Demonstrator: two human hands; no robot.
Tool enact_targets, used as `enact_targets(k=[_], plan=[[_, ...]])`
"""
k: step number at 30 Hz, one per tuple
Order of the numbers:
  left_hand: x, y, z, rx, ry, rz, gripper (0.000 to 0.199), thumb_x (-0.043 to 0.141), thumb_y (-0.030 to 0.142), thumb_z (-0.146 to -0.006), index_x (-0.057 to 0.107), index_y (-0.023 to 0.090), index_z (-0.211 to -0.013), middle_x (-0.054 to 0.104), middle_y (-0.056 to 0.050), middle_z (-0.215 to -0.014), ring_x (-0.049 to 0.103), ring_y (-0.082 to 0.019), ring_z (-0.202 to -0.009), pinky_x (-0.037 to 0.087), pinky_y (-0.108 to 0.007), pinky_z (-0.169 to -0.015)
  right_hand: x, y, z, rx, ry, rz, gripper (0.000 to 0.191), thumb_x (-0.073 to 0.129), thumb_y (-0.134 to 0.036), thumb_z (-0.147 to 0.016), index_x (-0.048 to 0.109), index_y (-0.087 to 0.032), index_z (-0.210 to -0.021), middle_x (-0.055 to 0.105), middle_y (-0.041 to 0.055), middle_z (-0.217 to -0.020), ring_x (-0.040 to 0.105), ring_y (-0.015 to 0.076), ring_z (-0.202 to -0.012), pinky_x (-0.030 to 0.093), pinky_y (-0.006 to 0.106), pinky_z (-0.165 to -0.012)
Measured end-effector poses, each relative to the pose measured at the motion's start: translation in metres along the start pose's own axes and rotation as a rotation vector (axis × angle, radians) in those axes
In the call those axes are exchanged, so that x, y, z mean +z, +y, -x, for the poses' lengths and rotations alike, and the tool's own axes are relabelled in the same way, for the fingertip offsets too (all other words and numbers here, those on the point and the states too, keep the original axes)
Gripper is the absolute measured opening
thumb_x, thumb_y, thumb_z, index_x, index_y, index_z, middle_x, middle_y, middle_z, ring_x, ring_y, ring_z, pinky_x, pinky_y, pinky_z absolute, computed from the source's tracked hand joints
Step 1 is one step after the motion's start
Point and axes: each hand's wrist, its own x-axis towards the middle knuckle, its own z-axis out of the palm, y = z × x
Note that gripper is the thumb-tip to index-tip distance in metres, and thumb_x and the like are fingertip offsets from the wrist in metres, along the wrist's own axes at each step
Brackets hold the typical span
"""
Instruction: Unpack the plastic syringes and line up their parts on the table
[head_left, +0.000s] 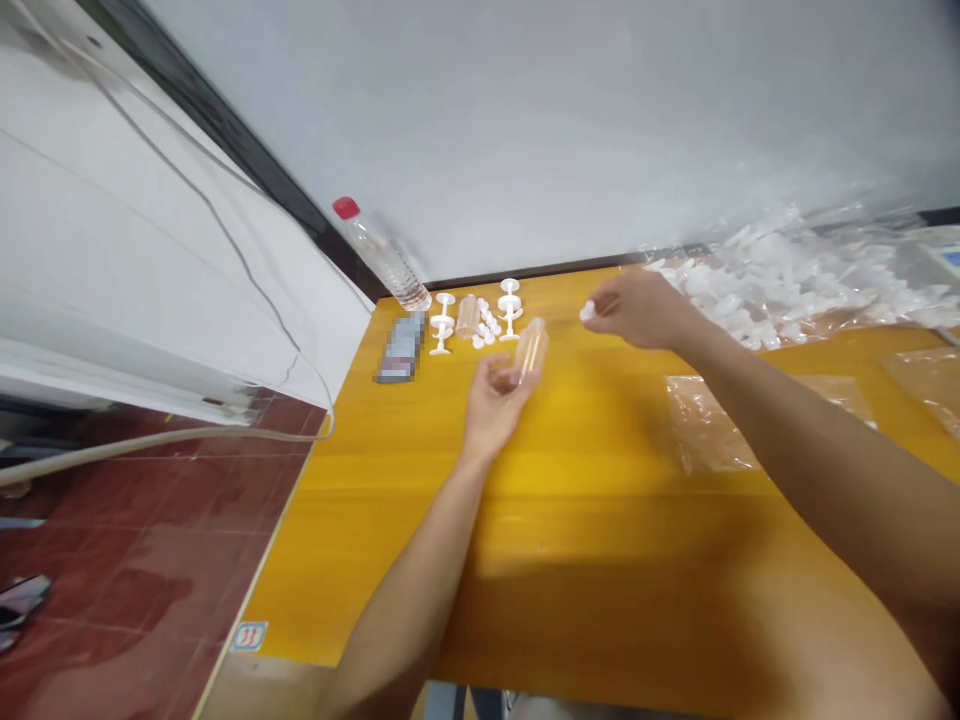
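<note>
— Where is the clear tube (532, 347)?
— In the left hand (491, 408), leaning over the yellow table (390, 520). Thumb and fingers close around its near end.
— And the right hand (637, 308)?
— Apart from the left, farther to the right. It pinches a small white piece (587, 312) between thumb and fingertips; I cannot tell that piece's exact shape.
— What lies just beyond the tube?
— Two white flanged parts (442, 323), with a second clear tube (468, 318) and a cluster of white bits (489, 326) between them.
— Farther left?
— A pixelated flat object (401, 350), and behind it a clear bottle (382, 258) with a red cap, near the table's far corner.
— On the other side?
— A clear bag (817, 278) full of white pieces lies beyond the right forearm. A flat clear bag (701, 435) lies nearer, partly hidden by that forearm.
— Anything at the near left corner?
— A small sticker (249, 636).
</note>
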Motion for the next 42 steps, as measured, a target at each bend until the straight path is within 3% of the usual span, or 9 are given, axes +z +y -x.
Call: enact_targets(k=[3, 5, 8, 12, 20, 35, 39, 42], plan=[[0.029, 0.005, -0.041, 0.311, 0.170, -0.532, 0.041, 0.076, 0.043, -0.084, 0.062, 0.021, -0.116, 0.074, -0.009, -0.104, 0.070, -0.026, -0.101, 0.050, -0.039, -0.094, 0.024, 0.004, -0.064, 0.114, -0.028, 0.154, 0.014, 0.074, -0.019, -0.074, 0.076, -0.016, -0.087, 0.075, 0.0057, -0.087, 0.066, 0.0204, -0.087, 0.051, 0.031, -0.083], [0.046, 0.007, -0.068, 0.432, 0.239, -0.808, 0.037, 0.073, 0.044, -0.088, 0.066, 0.019, -0.114, 0.074, -0.014, -0.112, 0.066, -0.032, -0.113, 0.045, -0.044, -0.102, 0.042, 0.009, -0.092, 0.155, -0.054, 0.192, 0.013, 0.073, -0.018, -0.074, 0.076, -0.014, -0.086, 0.075, 0.0079, -0.086, 0.066, 0.0208, -0.087, 0.052, 0.030, -0.082], [0.062, 0.005, -0.098, 0.476, 0.279, -1.055, 0.034, 0.069, 0.043, -0.091, 0.069, 0.017, -0.112, 0.074, -0.017, -0.110, 0.062, -0.037, -0.115, 0.040, -0.050, -0.105, 0.065, 0.017, -0.117, 0.147, -0.087, 0.206, 0.007, 0.072, -0.018, -0.077, 0.075, -0.013, -0.079, 0.074, 0.0111, -0.083, 0.067, 0.0219, -0.084, 0.052, 0.030, -0.081], [0.070, -0.003, -0.112, 0.479, 0.264, -1.198, 0.033, 0.069, 0.046, -0.091, 0.069, 0.018, -0.109, 0.073, -0.017, -0.107, 0.059, -0.037, -0.113, 0.039, -0.052, -0.101, 0.085, 0.028, -0.140, 0.109, -0.111, 0.219, 0.011, 0.069, -0.019, -0.080, 0.077, -0.012, -0.083, 0.076, 0.0129, -0.090, 0.069, 0.0246, -0.092, 0.053, 0.031, -0.088], [0.068, -0.011, -0.114, 0.452, 0.279, -1.217, 0.038, 0.069, 0.047, -0.091, 0.068, 0.016, -0.112, 0.068, -0.019, -0.116, 0.055, -0.038, -0.113, 0.039, -0.051, -0.096, 0.097, 0.031, -0.169, 0.028, -0.165, 0.200, 0.027, 0.071, -0.019, -0.079, 0.080, -0.013, -0.103, 0.078, 0.0075, -0.098, 0.070, 0.0219, -0.098, 0.053, 0.028, -0.095], [0.057, -0.010, -0.112, 0.437, 0.332, -1.053, 0.053, 0.077, 0.053, -0.084, 0.066, 0.018, -0.122, 0.066, -0.019, -0.121, 0.055, -0.042, -0.118, 0.040, -0.054, -0.097, 0.095, 0.015, -0.164, 0.024, -0.232, 0.195, 0.059, 0.067, -0.015, -0.081, 0.064, -0.009, -0.139, 0.076, 0.0072, -0.116, 0.072, 0.0192, -0.106, 0.054, 0.028, -0.101], [0.048, 0.002, -0.083, 0.540, 0.309, -0.937, 0.053, 0.074, 0.054, -0.086, 0.065, 0.017, -0.124, 0.068, -0.018, -0.116, 0.058, -0.039, -0.117, 0.041, -0.053, -0.101, 0.083, 0.006, -0.159, 0.005, -0.225, 0.229, 0.067, 0.067, -0.012, -0.076, 0.061, -0.009, -0.143, 0.075, 0.0087, -0.121, 0.069, 0.0231, -0.113, 0.052, 0.031, -0.104], [0.037, 0.010, -0.038, 0.574, 0.120, -0.767, 0.039, 0.069, 0.049, -0.091, 0.069, 0.016, -0.112, 0.071, -0.014, -0.105, 0.064, -0.031, -0.106, 0.047, -0.046, -0.097, 0.048, -0.003, -0.131, -0.014, -0.190, 0.254, 0.065, 0.067, -0.015, -0.077, 0.062, -0.010, -0.142, 0.071, 0.0116, -0.128, 0.067, 0.0268, -0.117, 0.050, 0.035, -0.108]])
